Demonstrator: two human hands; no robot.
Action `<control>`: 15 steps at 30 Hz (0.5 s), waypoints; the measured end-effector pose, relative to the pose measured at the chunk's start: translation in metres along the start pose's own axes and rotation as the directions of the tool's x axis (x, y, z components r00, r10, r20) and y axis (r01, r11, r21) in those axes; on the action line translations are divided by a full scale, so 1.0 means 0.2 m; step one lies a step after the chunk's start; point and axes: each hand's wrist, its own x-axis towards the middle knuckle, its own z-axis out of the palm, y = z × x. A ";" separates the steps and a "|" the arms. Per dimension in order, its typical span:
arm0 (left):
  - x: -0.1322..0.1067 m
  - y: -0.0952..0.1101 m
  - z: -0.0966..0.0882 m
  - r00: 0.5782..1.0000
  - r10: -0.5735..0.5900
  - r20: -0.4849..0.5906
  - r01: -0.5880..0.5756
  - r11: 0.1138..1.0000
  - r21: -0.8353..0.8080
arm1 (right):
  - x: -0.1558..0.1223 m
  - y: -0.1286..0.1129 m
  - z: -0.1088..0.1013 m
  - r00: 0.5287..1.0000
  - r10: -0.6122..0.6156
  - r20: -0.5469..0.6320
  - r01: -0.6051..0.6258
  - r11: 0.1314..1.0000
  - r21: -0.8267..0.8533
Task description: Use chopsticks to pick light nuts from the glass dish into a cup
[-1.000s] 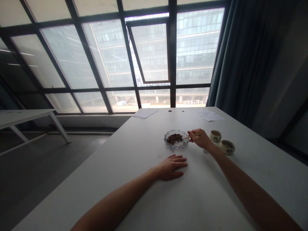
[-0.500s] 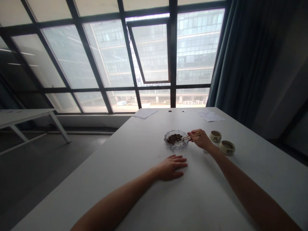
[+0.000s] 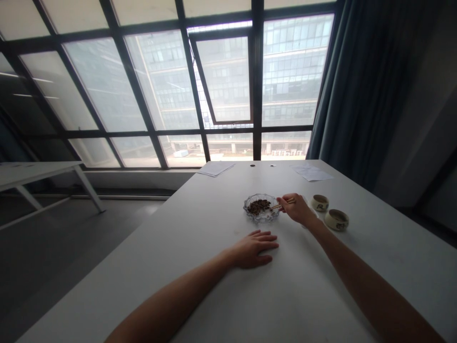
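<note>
Two chopsticks, pinched in our right hand, the nearer one, point leftward into the glass bowl, tips beside the brown pieces; our left hand lies spread on the bench.

Item 1: farther pale cup, on tabletop; side bears one dark character, seemingly 风. Item 2: nearer pale cup, beside it; side bears dark character-like marking, too small to read.
</note>
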 end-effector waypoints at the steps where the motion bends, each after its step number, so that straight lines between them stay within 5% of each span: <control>1: 0.00 0.00 0.00 1.000 0.000 0.001 0.000 1.000 0.001 | 0.00 0.00 0.00 1.000 -0.006 -0.003 0.006 1.000 -0.007; 15: 0.00 -0.01 0.01 1.000 0.010 0.000 -0.010 1.000 0.004 | 0.00 -0.02 -0.02 0.997 -0.040 -0.068 0.038 0.999 -0.033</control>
